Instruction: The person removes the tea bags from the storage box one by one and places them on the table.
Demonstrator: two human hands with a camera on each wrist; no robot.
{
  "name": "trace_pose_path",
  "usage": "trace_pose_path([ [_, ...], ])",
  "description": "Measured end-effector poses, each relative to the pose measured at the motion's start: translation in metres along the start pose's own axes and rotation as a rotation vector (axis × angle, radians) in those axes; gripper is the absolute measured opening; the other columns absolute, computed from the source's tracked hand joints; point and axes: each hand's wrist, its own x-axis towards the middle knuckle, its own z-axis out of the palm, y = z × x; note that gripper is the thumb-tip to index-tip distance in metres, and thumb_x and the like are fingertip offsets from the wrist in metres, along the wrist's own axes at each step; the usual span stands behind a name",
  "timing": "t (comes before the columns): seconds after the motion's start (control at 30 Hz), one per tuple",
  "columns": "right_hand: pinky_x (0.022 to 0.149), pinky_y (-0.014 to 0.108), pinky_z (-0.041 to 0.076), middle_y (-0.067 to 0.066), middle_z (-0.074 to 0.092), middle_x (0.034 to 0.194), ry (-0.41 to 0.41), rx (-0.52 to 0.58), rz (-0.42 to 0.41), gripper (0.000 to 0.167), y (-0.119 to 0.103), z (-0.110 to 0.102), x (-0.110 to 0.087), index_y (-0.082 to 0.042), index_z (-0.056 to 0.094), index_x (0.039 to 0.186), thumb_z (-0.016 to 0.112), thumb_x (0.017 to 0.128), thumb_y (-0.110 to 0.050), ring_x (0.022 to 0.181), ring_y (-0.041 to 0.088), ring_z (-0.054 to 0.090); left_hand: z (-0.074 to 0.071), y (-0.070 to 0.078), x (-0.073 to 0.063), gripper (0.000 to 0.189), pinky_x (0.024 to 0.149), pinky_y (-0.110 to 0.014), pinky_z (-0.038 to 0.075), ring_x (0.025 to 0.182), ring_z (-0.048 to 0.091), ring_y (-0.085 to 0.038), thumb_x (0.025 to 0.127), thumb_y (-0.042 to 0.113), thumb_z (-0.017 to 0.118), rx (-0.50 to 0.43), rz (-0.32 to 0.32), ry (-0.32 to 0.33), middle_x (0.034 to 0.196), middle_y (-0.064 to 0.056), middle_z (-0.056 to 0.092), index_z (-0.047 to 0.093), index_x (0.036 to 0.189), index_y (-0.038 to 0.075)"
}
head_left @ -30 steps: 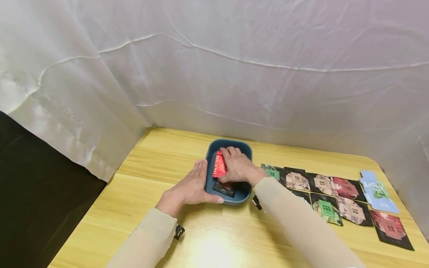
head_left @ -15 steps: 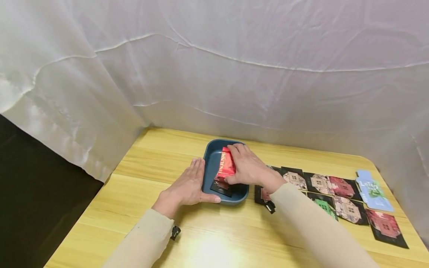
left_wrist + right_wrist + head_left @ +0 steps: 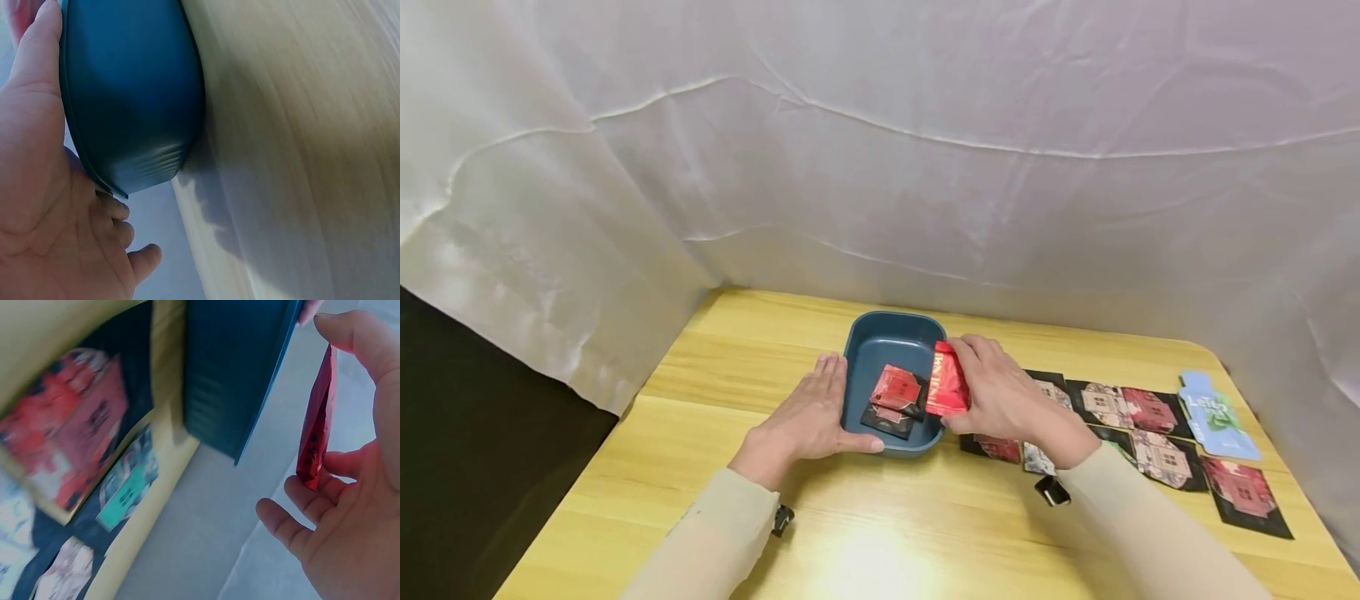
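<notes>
In the head view my right hand point(image 3: 1003, 398) pinches a small red foil sachet point(image 3: 945, 382) between thumb and fingers, over the right rim of a dark blue rectangular box point(image 3: 868, 354). The right wrist view shows the sachet point(image 3: 317, 422) edge-on, apart from the box wall point(image 3: 234, 369). Inside the box lie two black sachets with red prints, one point(image 3: 897, 387) partly covering the other point(image 3: 887, 422). My left hand point(image 3: 797, 421) rests against the box's left side, fingers straight and thumb along the near edge. Its palm point(image 3: 44, 187) shows beside the box in the left wrist view.
Right of the box, several dark printed sachets point(image 3: 1165, 458) lie in rows on the wooden table point(image 3: 865, 517). A light blue sachet point(image 3: 1219, 417) lies at their far right, a red-and-black one point(image 3: 1247, 497) nearer. A pale curtain point(image 3: 880, 167) hangs behind the table.
My right hand has lifted the red sachet from inside the box and carried it right to the rim, uncovering the two black sachets. The left hand stays at the box.
</notes>
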Motion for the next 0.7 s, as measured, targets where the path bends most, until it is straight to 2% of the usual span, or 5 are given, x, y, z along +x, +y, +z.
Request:
trace_pose_path([
  [0.23,0.109,0.058,0.051,0.025,0.053,0.142,0.074,-0.074,-0.028,0.106,0.012,0.003,-0.038,0.006,0.043,0.153,0.084,0.074,-0.05,0.128,0.043,0.055,-0.002,0.001,0.0,0.146,0.133,-0.052,0.012,0.165,-0.002,-0.035,0.075,0.089,0.068,0.011,-0.008,-0.015,0.177,-0.021,0.001,-0.001,0.168,0.0],
  [0.37,0.107,0.059,0.052,0.027,0.055,0.14,0.083,-0.102,-0.04,0.107,0.011,0.01,-0.06,0.006,0.045,0.151,0.085,0.07,-0.052,0.127,0.043,0.058,-0.002,0.0,0.0,0.146,0.133,-0.052,0.013,0.165,0.0,-0.036,0.076,0.088,0.068,0.014,-0.002,-0.011,0.177,-0.022,0.002,0.0,0.168,-0.001],
  [0.5,0.11,0.059,0.051,0.027,0.055,0.143,0.047,-0.126,-0.02,0.111,0.002,0.018,-0.08,0.006,0.046,0.151,0.086,0.068,-0.056,0.13,0.043,0.058,-0.003,0.0,0.0,0.145,0.133,-0.052,0.013,0.165,0.001,-0.037,0.076,0.089,0.068,0.031,0.001,-0.012,0.176,-0.023,0.003,0.001,0.167,-0.003],
  [0.7,0.109,0.064,0.05,0.022,0.052,0.15,-0.061,-0.119,0.047,0.115,-0.017,0.028,-0.099,0.003,0.045,0.155,0.087,0.068,-0.06,0.136,0.04,0.054,-0.004,0.001,0.0,0.146,0.133,-0.052,0.013,0.165,0.002,-0.038,0.076,0.09,0.067,0.052,0.004,-0.016,0.176,-0.024,0.004,0.002,0.167,-0.003],
])
